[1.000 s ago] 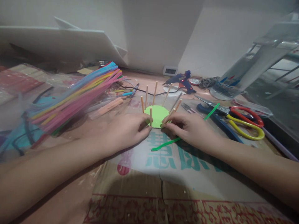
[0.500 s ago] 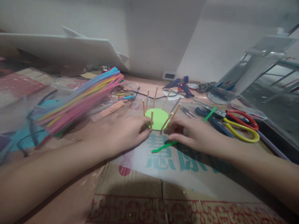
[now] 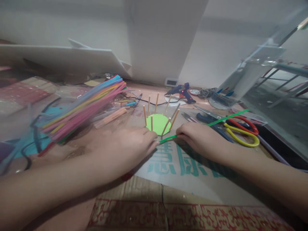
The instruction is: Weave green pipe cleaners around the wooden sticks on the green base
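A light green disc (image 3: 158, 124) lies on the work surface with several thin wooden sticks standing upright around its rim. Just in front of it, a green strip (image 3: 168, 139) is stretched between both hands. My left hand (image 3: 141, 141) pinches the strip's left end between thumb and fingers. My right hand (image 3: 192, 136) is closed on the strip farther right, and its free end sticks out beyond the hand toward the scissors. The fingertips of both hands are partly hidden.
Scissors with red and yellow handles (image 3: 243, 131) lie at right, near a clear container (image 3: 226, 96). A blue glue gun (image 3: 181, 92) sits behind the disc. Colourful strips (image 3: 84, 109) are bundled at left. White board (image 3: 79, 57) stands behind them.
My left hand has left the disc's edge and taken the green strip's left end. The strip is raised and pulled straighter, with more of it showing right of my right hand. The view has shifted slightly.
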### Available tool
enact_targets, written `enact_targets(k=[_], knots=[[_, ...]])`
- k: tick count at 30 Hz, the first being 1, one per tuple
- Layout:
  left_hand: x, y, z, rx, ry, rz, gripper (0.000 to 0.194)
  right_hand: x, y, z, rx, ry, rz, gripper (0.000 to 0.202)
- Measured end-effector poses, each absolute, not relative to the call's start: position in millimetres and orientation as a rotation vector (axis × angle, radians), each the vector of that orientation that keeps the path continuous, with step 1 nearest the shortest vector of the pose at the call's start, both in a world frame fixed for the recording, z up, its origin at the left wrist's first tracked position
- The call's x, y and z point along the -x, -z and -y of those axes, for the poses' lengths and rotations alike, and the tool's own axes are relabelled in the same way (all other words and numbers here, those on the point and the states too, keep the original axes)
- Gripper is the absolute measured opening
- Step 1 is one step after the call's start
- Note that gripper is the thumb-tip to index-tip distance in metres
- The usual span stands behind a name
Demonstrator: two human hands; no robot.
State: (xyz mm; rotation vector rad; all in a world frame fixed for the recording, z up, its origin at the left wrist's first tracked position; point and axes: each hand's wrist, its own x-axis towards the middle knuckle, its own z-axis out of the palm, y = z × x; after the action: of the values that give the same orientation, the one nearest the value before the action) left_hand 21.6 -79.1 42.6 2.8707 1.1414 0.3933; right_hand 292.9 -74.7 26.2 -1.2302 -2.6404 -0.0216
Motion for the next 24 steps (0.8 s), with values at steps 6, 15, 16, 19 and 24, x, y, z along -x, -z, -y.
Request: enact_targets(k=[6,15,16,19,24], knots=[[-35,-31,69,-2.993,-0.047,-1.091,0.018,-291,-28,66,1.346,-0.038,2.576,0.013],[-32,-38,71,-3.375,-0.167,-0.923,0.012,-297,-14,63,1.291,0.001,2.532,0.017],[-33,-37,69,-3.404,-0.205,-0.906,0.012,-297,-14,63,1.294,0.010,2.528,0.017],[-38,-34,66,-3.479,-0.240,-0.857,0.011,-296,-14,62,1.309,0.027,2.539,0.018],[-44,-35,67,-3.493,-0.130,-0.876,0.016,-297,-13,59,1.249,0.071,2.530,0.017]])
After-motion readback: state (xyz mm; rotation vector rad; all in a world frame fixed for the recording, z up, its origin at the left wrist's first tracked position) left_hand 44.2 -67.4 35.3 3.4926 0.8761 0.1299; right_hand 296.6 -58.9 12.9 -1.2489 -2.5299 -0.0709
